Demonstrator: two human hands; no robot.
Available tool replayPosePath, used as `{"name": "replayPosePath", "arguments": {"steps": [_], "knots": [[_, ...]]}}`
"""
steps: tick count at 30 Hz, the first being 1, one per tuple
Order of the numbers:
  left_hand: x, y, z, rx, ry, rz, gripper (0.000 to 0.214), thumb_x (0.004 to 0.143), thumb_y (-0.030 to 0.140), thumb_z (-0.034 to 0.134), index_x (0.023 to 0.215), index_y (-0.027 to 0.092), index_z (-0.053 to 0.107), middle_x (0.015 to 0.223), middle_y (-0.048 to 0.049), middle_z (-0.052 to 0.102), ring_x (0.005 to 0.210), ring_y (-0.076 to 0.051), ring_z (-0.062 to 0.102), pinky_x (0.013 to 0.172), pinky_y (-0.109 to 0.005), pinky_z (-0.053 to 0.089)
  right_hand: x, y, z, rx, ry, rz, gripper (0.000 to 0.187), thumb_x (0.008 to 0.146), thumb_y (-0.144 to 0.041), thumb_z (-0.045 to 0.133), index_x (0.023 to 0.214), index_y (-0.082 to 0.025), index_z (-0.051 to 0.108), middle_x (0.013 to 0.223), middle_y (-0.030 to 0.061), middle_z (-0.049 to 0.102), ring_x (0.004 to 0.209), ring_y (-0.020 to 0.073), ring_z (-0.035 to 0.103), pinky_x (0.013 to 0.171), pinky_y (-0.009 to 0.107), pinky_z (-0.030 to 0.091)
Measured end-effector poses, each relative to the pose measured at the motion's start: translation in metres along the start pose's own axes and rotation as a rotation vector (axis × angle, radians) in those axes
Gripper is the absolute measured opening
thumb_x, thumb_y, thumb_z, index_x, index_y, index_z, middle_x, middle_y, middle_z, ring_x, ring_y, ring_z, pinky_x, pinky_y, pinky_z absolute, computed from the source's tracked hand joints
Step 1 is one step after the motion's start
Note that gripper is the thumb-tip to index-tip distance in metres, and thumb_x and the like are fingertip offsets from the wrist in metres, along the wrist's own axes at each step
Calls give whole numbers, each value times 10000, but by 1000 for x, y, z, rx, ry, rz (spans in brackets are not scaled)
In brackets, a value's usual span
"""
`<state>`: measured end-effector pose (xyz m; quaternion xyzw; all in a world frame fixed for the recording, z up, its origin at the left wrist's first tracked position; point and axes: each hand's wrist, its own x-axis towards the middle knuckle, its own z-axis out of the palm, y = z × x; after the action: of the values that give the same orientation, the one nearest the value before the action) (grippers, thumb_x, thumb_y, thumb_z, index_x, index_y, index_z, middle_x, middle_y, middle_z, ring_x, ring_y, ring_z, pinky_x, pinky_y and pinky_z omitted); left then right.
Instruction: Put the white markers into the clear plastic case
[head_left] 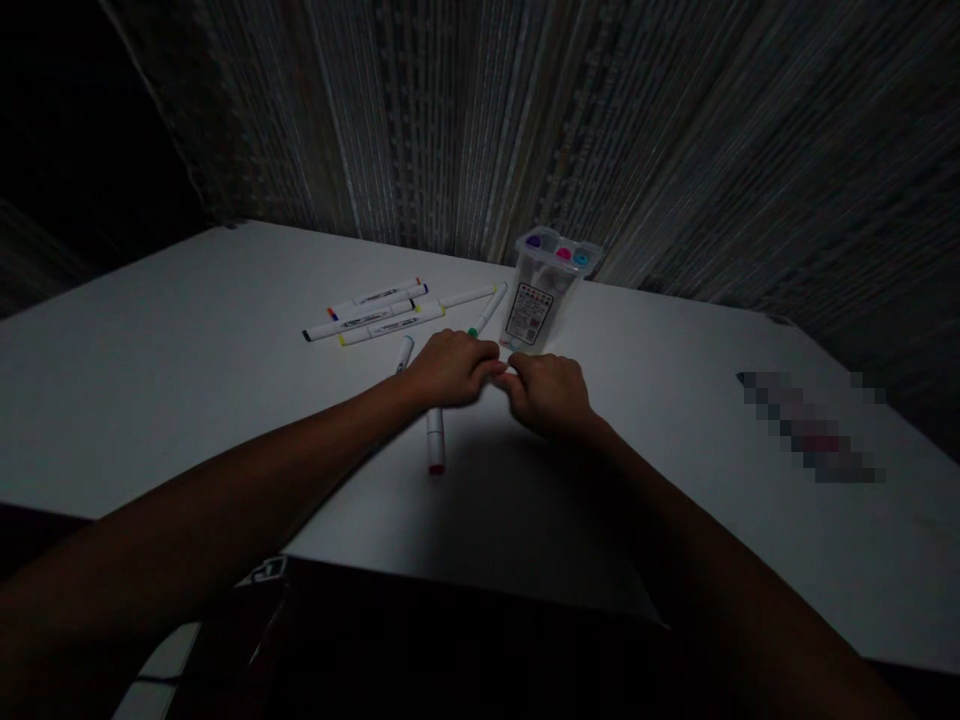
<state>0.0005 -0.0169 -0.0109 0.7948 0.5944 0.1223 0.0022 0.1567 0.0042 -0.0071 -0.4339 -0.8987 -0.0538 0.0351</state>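
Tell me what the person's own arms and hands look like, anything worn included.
The bare left hand and bare right hand wear no gloves. The left forearm and right forearm are free of sleeves, watches or bracelets where they show. Dim light hides finer marks.

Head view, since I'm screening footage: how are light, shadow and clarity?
Head view: dim, the table grey, darkness beneath it; head view: soft shadow below the left hand and right hand; head view: the case label unreadable, pixel blocks masking something at right.
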Motion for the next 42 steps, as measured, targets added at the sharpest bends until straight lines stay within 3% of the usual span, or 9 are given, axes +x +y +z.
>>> {"name": "replayPosePath", "arguments": {"steps": [12, 17, 20, 23, 27, 32, 37, 42], "knots": [[0, 5, -3, 87, -118, 36, 334, 880, 360, 338, 1086, 193, 540, 900, -101, 649, 831, -268, 594, 661, -327, 388, 3, 15, -5, 42, 24, -39, 402, 897, -466, 378, 958, -163, 634, 893, 117, 677, 775, 227, 603, 629, 289, 327], [1, 1, -2, 64, -77, 20, 363, 883, 403, 344, 1113, 224, 560, 916, -88, 655, 831, -255, 594, 673, -311, 381, 4, 16, -6, 65, 5, -26, 397, 885, -476, 410, 973, -159, 633, 908, 122, 676, 806, 236, 601, 651, 287, 338], [3, -11, -4, -125, 71, 17, 367, 863, 431, 398, 1054, 193, 601, 867, -73, 652, 800, -216, 582, 676, -284, 374, 4, 18, -8, 116, 32, 4, 319, 884, -385, 438, 1013, -161, 623, 932, 116, 675, 828, 234, 603, 644, 283, 342], [6, -27, -7, -461, 239, -8, 338, 822, 389, 460, 973, 132, 619, 817, -63, 632, 696, -156, 545, 645, -254, 374, 5, 23, -7, 245, 60, 43, 272, 872, -297, 458, 1043, -170, 627, 951, 96, 678, 843, 226, 601, 643, 277, 354], [8, -38, -9, -854, 357, -127, 312, 735, 397, 537, 852, 117, 608, 698, -24, 566, 628, -124, 487, 573, -225, 348, 8, 31, 1, 517, 113, 99, 294, 841, -280, 505, 1063, -144, 642, 971, 97, 676, 822, 207, 596, 677, 269, 390], [10, -29, -16, -1028, 346, -172, 345, 685, 420, 590, 861, 124, 598, 607, 16, 502, 518, -83, 403, 477, -201, 280, 10, 30, 8, 889, 179, 31, 290, 804, -303, 517, 949, -115, 685, 823, 66, 670, 732, 182, 572, 656, 265, 401], [21, -21, -27, -1326, 268, -311, 328, 620, 427, 644, 617, 132, 502, 465, 51, 392, 393, -50, 322, 386, -180, 208, 19, 19, -5, 1312, 201, -20, 242, 732, -259, 528, 868, -118, 670, 614, -18, 530, 541, 100, 444, 516, 210, 339], [29, -22, -40, -1460, 360, -363, 324, 678, 453, 557, 760, 148, 485, 489, 66, 381, 350, -41, 295, 354, -168, 207, 33, 1, -14, 1516, 169, 27, 293, 718, -280, 535, 942, -134, 656, 485, -64, 369, 432, 73, 307, 419, 193, 233]]}}
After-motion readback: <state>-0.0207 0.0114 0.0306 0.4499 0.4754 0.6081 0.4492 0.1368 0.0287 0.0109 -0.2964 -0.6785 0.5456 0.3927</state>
